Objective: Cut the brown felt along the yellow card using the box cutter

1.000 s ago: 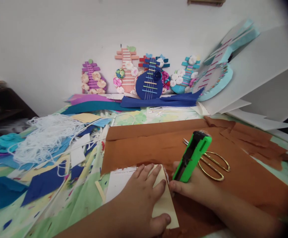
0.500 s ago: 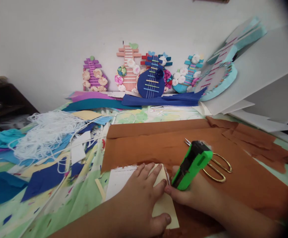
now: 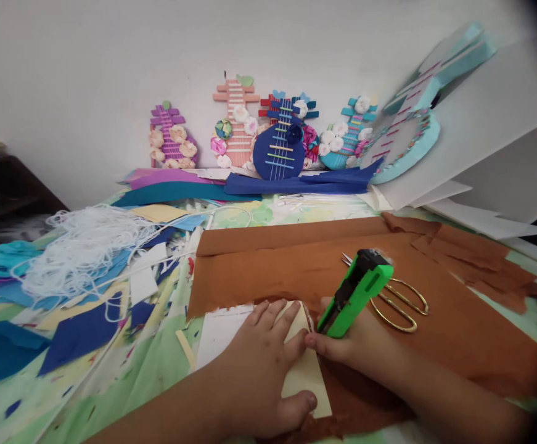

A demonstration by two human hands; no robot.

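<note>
My left hand (image 3: 266, 364) lies flat with fingers spread, pressing on a cream card (image 3: 303, 394). A white sheet (image 3: 219, 333) shows beneath and to the left of it. My right hand (image 3: 349, 342) is closed around what looks like a green-and-black utility knife (image 3: 358, 293), held tilted at the card's right edge. Its lower tip is hidden by my fingers. Brown paper (image 3: 272, 271) spreads under and beyond both hands. Gold-handled scissors (image 3: 400, 302) lie on it just behind the knife, their blades partly covered.
Tangled white cord (image 3: 87, 253) and blue paper scraps (image 3: 83, 339) cover the table's left side. Along the wall stand several decorated paper instruments, including a dark blue lute shape (image 3: 275, 154). A large light-blue one (image 3: 428, 142) leans at right against white boards (image 3: 494, 135).
The knife and my right hand have shifted slightly left and toward me along the card's edge, then a little back up. My left hand stays on the card. The view has moved slightly.
</note>
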